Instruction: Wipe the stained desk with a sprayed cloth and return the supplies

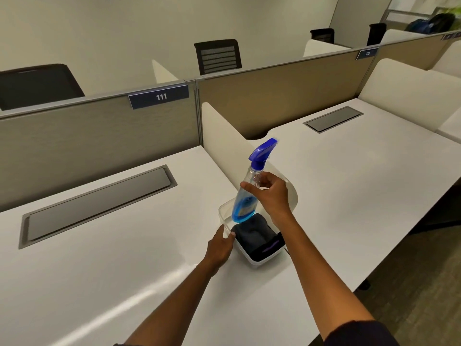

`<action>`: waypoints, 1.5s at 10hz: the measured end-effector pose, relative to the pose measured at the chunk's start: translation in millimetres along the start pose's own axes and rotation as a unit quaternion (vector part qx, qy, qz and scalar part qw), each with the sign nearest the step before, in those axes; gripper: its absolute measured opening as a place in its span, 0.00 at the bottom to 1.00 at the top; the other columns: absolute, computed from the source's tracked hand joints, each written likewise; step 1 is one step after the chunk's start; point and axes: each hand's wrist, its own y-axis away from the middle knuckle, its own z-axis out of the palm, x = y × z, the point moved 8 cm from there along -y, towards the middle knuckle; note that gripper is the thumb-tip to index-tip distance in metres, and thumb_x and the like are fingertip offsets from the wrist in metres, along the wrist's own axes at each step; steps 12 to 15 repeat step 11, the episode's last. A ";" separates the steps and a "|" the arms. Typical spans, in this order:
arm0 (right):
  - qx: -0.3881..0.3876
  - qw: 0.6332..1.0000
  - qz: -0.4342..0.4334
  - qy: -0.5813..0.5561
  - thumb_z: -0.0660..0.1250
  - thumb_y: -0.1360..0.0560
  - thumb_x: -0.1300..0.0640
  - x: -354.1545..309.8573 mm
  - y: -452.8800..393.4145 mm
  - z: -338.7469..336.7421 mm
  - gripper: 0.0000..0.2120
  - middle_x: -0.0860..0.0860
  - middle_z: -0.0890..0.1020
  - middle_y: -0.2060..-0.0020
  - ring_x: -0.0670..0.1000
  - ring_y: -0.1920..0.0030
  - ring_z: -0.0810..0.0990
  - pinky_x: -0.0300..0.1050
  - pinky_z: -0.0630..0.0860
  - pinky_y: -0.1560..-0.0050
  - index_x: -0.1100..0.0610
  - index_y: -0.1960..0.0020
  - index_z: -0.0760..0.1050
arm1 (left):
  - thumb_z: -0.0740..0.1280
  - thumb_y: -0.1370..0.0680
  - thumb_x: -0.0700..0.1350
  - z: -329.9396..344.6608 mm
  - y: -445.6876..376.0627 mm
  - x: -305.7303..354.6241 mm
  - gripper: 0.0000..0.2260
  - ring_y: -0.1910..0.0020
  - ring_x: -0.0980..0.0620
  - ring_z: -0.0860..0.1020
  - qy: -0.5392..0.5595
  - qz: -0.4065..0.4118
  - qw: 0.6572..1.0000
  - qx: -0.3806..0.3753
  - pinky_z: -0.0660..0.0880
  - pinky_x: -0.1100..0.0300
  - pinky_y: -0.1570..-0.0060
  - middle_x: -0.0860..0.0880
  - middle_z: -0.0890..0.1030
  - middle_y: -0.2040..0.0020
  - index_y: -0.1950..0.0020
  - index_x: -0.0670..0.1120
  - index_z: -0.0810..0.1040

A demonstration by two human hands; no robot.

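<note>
cloth (257, 236) in tub (223, 216), tub on desk (112, 265)

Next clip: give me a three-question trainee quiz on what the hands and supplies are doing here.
1. True or false: the right hand has the spray bottle in its grip.
2. What lies inside the clear container?
3. The left hand is: A) flat on the desk, B) holding the container's rim, C) raised in the air.

Key: 1 true; 2 a dark cloth; 3 B.
</note>
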 end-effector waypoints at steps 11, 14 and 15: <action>0.010 0.997 0.079 0.004 0.70 0.25 0.51 44.3 84.1 64.8 0.15 0.53 0.82 0.51 0.50 0.53 0.80 0.40 0.79 0.53 0.58 0.42 0.77 | 0.60 0.18 0.51 -83.4 33.6 -35.2 0.26 0.28 0.44 0.70 -0.119 0.083 0.984 0.099 0.66 0.54 0.30 0.41 0.71 0.27 0.23 0.44 0.60; 0.010 0.997 0.079 0.004 0.70 0.25 0.51 44.3 84.1 64.8 0.15 0.53 0.82 0.51 0.50 0.53 0.80 0.40 0.79 0.53 0.58 0.42 0.77 | 0.60 0.18 0.51 -83.4 33.6 -35.2 0.26 0.28 0.44 0.70 -0.119 0.083 0.984 0.099 0.66 0.54 0.30 0.41 0.71 0.27 0.23 0.44 0.60; 0.010 0.997 0.079 0.004 0.70 0.25 0.51 44.3 84.1 64.8 0.15 0.53 0.82 0.51 0.50 0.53 0.80 0.40 0.79 0.53 0.58 0.42 0.77 | 0.60 0.18 0.51 -83.4 33.6 -35.2 0.26 0.28 0.44 0.70 -0.119 0.083 0.984 0.099 0.66 0.54 0.30 0.41 0.71 0.27 0.23 0.44 0.60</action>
